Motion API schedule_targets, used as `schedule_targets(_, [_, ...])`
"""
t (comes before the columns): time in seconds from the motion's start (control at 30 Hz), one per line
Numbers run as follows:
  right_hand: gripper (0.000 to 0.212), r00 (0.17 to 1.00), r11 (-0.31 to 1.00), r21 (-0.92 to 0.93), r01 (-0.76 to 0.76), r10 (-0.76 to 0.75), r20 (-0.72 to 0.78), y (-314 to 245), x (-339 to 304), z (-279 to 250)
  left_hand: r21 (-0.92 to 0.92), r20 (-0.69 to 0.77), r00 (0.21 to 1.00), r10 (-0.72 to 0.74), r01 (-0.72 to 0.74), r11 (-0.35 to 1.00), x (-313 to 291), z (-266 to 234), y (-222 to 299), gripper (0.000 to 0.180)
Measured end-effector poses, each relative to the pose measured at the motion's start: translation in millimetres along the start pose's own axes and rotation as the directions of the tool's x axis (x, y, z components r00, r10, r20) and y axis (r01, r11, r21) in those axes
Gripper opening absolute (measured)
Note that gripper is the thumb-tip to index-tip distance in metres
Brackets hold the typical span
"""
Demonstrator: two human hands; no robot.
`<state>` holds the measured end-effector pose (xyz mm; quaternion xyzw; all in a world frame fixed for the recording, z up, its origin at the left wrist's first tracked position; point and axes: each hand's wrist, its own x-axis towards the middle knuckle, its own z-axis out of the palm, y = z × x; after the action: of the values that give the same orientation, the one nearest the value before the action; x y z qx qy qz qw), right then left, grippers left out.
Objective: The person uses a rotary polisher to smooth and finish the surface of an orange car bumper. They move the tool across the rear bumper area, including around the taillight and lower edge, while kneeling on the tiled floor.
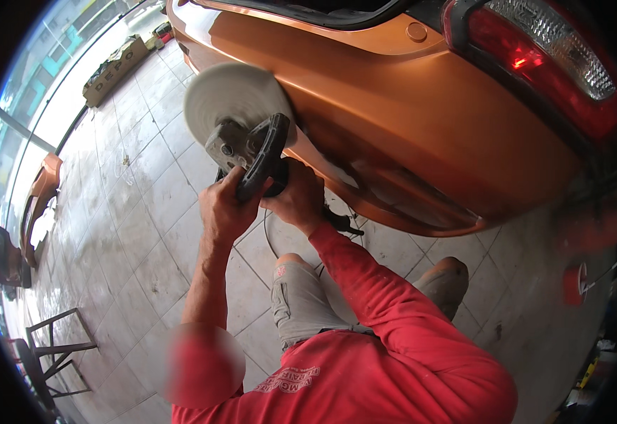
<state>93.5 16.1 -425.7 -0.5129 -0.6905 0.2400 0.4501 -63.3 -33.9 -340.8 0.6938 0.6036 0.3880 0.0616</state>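
The left hand [227,208] and right hand [301,194] are both curled closed around the polisher [225,147], probably to steady its blurred pad [227,95] ahead of them, beside the orange bumper [400,120].

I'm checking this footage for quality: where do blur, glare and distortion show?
Head view: the pad is smeared, apparently by spinning; a soft round patch blurs the left sleeve; the floor shines pale toward the bright left side; the bumper carries highlights; straight edges bow near the black rim.
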Motion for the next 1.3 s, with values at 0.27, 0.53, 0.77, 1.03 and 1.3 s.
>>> schedule_targets(0.27, [0.064, 0.997, 0.997, 0.047, 0.066, -0.068, 0.034, 17, -80, -60, -0.097, 0.175, 0.908, 0.380, -0.368, 0.925, -56, 12, 42, 0.026])
schedule_targets(0.53, [0.069, 0.975, 0.997, 0.063, 0.035, -0.048, 0.218, 20, -86, -138, -0.248, 0.098, 0.960, 0.263, -0.232, 0.941, -29, -1, 26, 0.037])
schedule_targets(0.77, [0.048, 0.885, 0.898, -0.172, 0.405, -0.432, -0.173, -29, -67, -325, -0.168, 0.164, 0.985, 0.043, -0.015, 0.986, 25, -35, -21, 0.027])
schedule_targets(1.03, [0.083, 0.648, 0.539, -0.744, 0.396, -0.738, -0.189, -32, -9, -401, 0.048, 0.199, 0.980, -0.001, -0.009, 0.999, 20, -35, -6, 0.031])
schedule_targets(1.3, [0.096, 0.617, 0.505, -0.754, 0.420, -0.768, -0.171, -21, -2, -392, 0.047, 0.187, 0.978, 0.092, -0.102, 0.994, -47, -13, 95, 0.027])
